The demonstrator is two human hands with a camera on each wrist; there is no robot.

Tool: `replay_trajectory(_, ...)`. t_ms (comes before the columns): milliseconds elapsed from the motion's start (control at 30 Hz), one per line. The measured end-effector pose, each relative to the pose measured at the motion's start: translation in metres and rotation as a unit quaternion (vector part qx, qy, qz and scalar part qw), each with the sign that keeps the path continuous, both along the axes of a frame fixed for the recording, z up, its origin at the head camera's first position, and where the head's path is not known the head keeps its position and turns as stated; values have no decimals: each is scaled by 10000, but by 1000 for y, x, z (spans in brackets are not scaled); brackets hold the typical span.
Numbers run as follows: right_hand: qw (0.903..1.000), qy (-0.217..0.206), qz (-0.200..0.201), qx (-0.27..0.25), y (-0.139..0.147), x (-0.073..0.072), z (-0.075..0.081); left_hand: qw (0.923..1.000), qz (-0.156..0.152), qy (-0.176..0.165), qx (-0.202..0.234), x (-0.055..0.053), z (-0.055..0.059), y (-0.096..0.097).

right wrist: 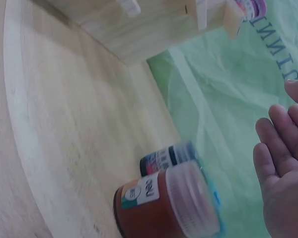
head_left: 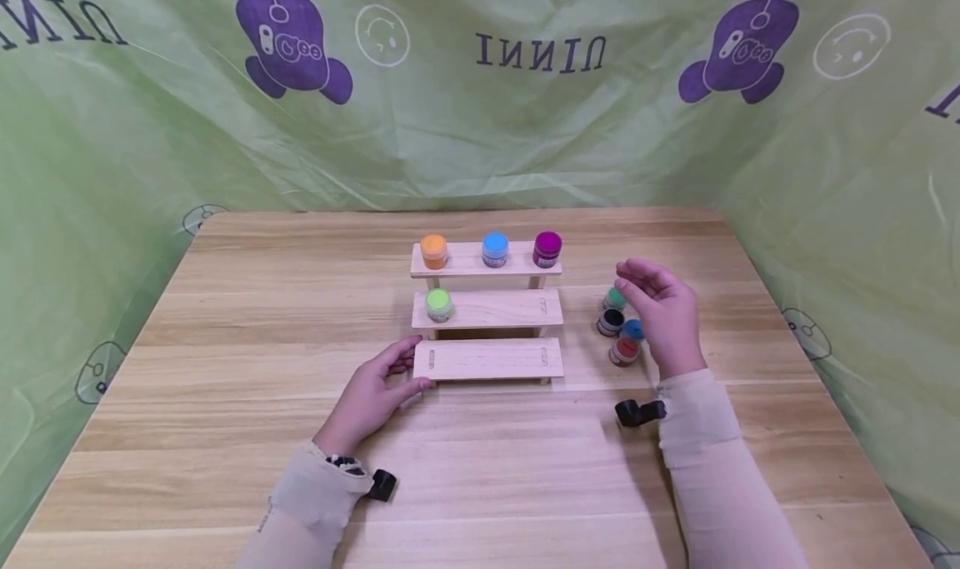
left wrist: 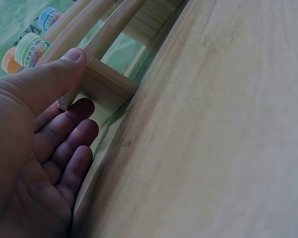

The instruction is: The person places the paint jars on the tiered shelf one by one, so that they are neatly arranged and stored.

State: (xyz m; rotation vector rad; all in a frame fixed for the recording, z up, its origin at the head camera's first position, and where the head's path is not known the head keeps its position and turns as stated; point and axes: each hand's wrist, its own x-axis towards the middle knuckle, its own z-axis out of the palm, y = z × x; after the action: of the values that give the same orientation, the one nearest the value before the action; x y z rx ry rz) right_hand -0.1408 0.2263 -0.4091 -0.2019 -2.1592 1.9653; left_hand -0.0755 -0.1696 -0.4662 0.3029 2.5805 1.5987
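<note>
A three-step wooden stand (head_left: 487,359) is on the table in the head view. My left hand (head_left: 367,402) grips the left end of its lowest step, thumb at the front corner and index finger at the back. On the top step sit orange (head_left: 434,252), blue (head_left: 495,250) and purple paint jars (head_left: 547,250); a light green jar (head_left: 438,304) is at the left of the middle step. Slightly curved and holding nothing, the fingers of my right hand (head_left: 667,319) hover by a green-lidded jar (head_left: 614,299). Black (head_left: 611,322), blue (head_left: 633,330) and red-brown jars (head_left: 624,351) cluster beside it.
The wooden table (head_left: 225,319) extends around the stand. Green printed cloth (head_left: 450,136) hangs behind it and along both sides. Black wrist cameras (head_left: 639,413) stick out from the sleeves.
</note>
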Motion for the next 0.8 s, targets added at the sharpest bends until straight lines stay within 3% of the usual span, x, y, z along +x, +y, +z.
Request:
replay_trajectory(333, 9982, 41, -147, -576, 12, -12, -12, 10000, -10, -4, 10, -1, -1, 0)
replay_trajectory(600, 9992, -55, -258, -306, 19, -20, -20, 10000, -3, -17, 22, -1, 0, 0)
replay_trajectory(800, 9983, -138, -418, -379, 23, -25, -27, 10000, -1, -49, 3, -1, -1, 0)
